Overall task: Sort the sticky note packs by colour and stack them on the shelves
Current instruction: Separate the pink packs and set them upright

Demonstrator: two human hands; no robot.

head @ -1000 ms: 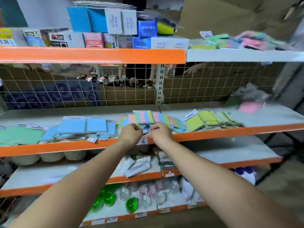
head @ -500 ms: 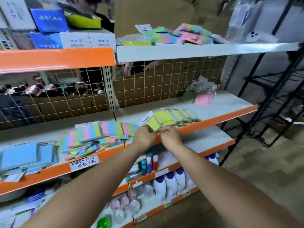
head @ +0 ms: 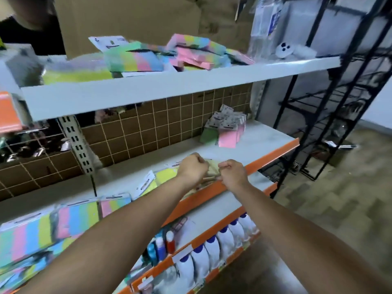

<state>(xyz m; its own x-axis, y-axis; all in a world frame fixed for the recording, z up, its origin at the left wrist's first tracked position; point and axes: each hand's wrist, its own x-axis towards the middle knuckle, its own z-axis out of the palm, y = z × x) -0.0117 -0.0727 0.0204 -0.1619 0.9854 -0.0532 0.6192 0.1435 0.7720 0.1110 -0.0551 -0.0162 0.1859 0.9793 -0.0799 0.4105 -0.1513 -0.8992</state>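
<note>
While our left hand (head: 192, 167) is curling its fingers over the yellow sticky note packs (head: 163, 177), our right hand (head: 231, 171) is curling beside them. Whether either is gripping a pack, we cannot tell; both are hovering at the middle shelf (head: 265, 143).

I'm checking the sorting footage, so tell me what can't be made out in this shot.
Head view only:
- Yellow packs: mostly hidden behind both fists; whether the left hand or right hand grips one is unclear.
- Striped packs: motion-blurred, cut by the left edge.
- Pink packs: labels too small and blurred to read.
- Top-shelf pile: blurred, count unclear.
</note>
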